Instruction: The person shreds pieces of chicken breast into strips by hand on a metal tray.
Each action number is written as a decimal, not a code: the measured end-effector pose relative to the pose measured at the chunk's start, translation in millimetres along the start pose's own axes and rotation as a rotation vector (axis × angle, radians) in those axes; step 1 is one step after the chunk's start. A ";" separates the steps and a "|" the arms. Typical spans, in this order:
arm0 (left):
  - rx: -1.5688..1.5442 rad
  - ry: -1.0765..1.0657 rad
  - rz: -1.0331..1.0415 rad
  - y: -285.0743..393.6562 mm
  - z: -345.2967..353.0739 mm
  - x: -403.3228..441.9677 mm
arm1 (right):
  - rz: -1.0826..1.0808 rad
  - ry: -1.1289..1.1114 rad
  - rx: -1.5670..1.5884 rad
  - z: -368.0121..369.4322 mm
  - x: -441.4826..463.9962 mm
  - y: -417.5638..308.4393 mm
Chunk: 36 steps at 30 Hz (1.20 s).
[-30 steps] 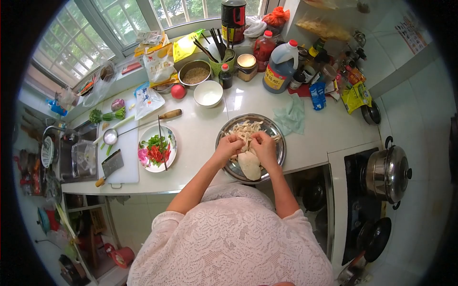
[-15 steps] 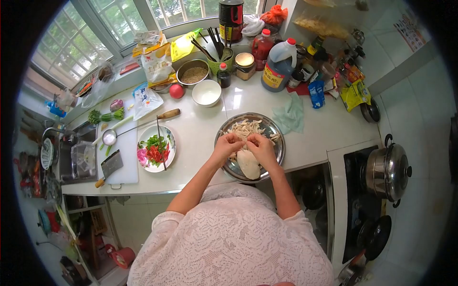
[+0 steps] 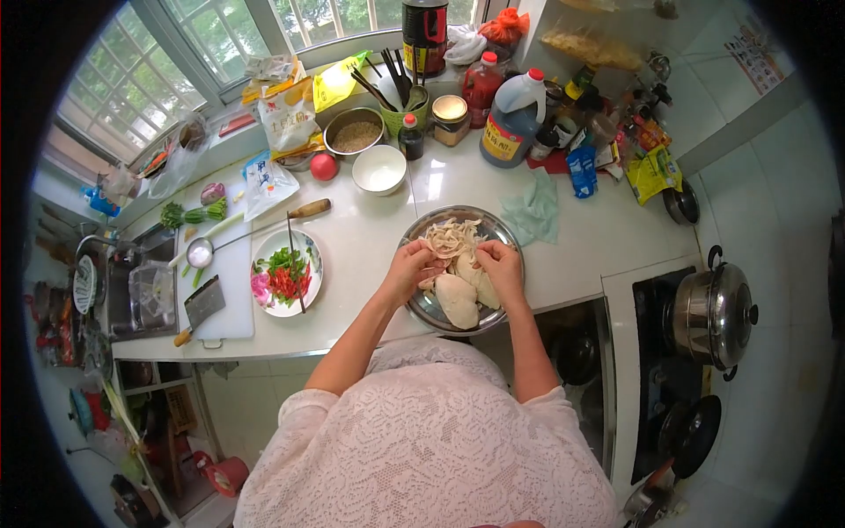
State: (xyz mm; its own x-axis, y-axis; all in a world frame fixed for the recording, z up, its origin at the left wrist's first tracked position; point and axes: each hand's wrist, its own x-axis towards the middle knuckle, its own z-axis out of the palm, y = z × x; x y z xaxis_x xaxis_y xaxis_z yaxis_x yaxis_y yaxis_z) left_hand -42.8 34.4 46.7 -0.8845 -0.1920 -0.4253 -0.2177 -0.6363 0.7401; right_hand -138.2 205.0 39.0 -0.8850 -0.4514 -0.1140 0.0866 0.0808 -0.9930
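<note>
A round steel dish point(image 3: 518, 288) near the counter's front edge holds pale shredded meat point(image 3: 452, 236) at its back and larger pale meat pieces point(image 3: 457, 302) at its front. Over the dish's left part is my left hand point(image 3: 414, 267), its fingers bent together; what they hold, if anything, is too small to name. My right hand point(image 3: 499, 266) is over the right part, its fingertips pinched beside the larger pieces and the shreds. Whatever lies between those fingertips is also too small to tell.
Left of the dish sits a plate point(image 3: 315, 292) of chopped green and red vegetables with chopsticks across it. A cleaver point(image 3: 205, 303) lies on a white cutting board point(image 3: 234, 319). Behind are a white bowl point(image 3: 379, 169) and bottles. A lidded pot point(image 3: 713, 319) stands on the right stove.
My hands have moved apart, the right one shifting to the right. More of the large meat pieces now shows between them.
</note>
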 end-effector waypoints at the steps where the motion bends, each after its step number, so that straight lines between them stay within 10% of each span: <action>1: 0.058 0.020 0.012 -1.3 0.1 1.3 | 0.019 -0.044 0.032 0.3 -1.4 -1.5; 10: -0.483 -0.001 0.099 -2.4 -17.3 12.3 | 0.067 0.136 0.032 -13.5 2.4 13.9; 20: 0.102 -0.095 -0.044 -21.0 19.6 11.3 | 0.029 -0.111 0.022 11.9 -6.4 16.9; 36: 0.006 0.046 -0.075 -1.2 19.0 7.7 | -0.081 0.036 -0.183 -3.7 2.2 25.5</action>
State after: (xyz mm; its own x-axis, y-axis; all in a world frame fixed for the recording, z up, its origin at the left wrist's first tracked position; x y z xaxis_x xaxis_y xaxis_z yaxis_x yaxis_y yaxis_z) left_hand -57.2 47.9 52.5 -0.8458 -0.1785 -0.5028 -0.2849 -0.6457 0.7085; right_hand -139.7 209.4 13.6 -0.9019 -0.4308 -0.0296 -0.0670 0.2071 -0.9760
